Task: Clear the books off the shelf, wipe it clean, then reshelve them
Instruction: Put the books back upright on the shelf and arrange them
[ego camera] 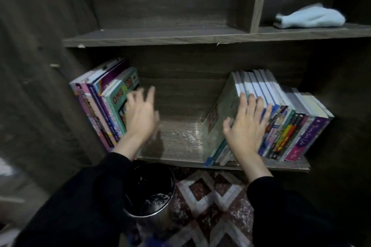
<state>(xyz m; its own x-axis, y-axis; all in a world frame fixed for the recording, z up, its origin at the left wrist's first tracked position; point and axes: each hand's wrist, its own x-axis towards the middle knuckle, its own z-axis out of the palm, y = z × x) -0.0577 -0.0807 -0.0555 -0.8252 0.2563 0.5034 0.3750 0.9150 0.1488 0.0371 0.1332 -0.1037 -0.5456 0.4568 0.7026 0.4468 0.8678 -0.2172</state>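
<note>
The left hand [140, 120] is spread wide, fingers fanned apart and holding nothing. It is blurred, so I cannot tell whether its palm touches the cover beside it. Just to its left a small group of books [96, 102] leans against the side wall of the shelf [180, 142]. The nearest one is a teal book [120, 94] with "OMG" printed on its front.

The right hand [246, 126] lies flat with its fingers straight and slightly apart. The fingers [252, 104] rest over the top edges of a second, longer row of books [291, 126]. The thumb sticks out to the left against the face of a pale green book [218, 114], which is the end one of that row and tilts over to the right. The rest of the row runs off to the right of this hand, spines facing out (one purple spine carries handwritten-style lettering).

Between the two hands the shelf board shows bare, its grain catching some light. Well above the right hand, in the right compartment of the upper shelf, a light blue cloth [310, 17] lies bunched. Below the left wrist stands a round bin [152, 192] with a dark liner. A diamond-patterned rug [212, 196] lies beneath the right forearm. Both arms wear black sleeves.
</note>
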